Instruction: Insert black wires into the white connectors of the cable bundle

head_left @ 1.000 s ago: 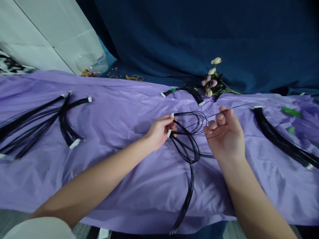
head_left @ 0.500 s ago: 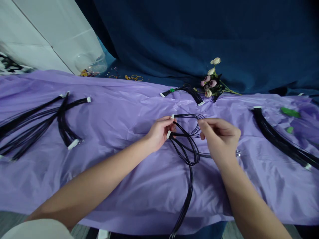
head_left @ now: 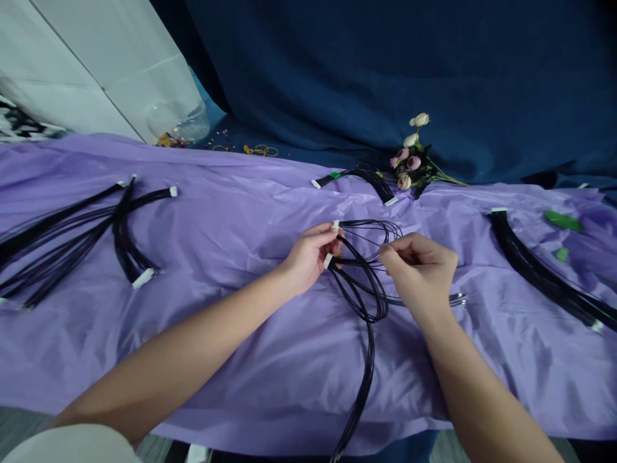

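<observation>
Gripping a black wire harness beside its white connector with the left hand, nearer than the flower bunch. Pinching a thin strand in the right hand

Open cloth left, looped wires blocking between hands, bundle right (near end unclear)
</observation>
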Motion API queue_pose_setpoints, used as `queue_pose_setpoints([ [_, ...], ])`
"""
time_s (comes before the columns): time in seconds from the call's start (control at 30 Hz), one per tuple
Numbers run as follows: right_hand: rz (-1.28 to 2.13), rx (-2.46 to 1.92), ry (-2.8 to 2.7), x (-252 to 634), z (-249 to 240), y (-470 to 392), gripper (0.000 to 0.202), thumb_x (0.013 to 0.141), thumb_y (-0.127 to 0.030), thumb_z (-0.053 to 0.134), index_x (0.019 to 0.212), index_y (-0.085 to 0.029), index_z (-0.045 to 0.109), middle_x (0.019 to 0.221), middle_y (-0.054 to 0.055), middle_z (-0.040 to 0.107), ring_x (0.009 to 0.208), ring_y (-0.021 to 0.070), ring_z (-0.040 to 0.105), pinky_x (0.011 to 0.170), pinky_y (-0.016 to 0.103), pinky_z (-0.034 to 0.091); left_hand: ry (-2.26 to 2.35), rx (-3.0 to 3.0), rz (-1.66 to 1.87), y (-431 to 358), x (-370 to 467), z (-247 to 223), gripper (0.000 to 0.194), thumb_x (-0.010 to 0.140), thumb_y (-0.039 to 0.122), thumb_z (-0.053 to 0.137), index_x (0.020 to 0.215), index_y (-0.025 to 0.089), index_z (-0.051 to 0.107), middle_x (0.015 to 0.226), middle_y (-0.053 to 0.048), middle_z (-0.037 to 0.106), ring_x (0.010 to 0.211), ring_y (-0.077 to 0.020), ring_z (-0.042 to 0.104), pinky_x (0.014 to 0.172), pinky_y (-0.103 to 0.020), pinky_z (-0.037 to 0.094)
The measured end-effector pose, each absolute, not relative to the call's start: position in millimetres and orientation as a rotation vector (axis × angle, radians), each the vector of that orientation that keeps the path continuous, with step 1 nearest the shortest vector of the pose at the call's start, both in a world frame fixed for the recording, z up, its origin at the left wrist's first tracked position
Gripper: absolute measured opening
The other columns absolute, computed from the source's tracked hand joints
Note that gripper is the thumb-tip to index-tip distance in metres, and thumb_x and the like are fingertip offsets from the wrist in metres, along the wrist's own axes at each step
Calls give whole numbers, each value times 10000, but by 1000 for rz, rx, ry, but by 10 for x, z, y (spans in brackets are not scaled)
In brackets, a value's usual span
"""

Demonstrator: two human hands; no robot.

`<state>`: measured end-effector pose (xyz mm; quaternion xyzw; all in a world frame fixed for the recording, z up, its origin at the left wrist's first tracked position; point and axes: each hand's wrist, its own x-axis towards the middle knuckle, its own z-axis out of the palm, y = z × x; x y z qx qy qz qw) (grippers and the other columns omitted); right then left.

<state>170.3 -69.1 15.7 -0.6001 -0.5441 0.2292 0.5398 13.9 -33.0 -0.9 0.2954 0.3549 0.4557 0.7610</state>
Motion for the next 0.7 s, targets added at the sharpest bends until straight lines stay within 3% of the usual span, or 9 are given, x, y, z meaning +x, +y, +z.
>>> queue_pose_setpoints([
  [0.7,648,-1382,-1230,1727,196,-681,137,650,-176,628,528,-148,573,400,-56,440,382,58,380,397,199,261,829,849,942,-312,125,-65,107,793,271,540,780,164,541,562,26,417,508,-92,418,451,-196,376],
])
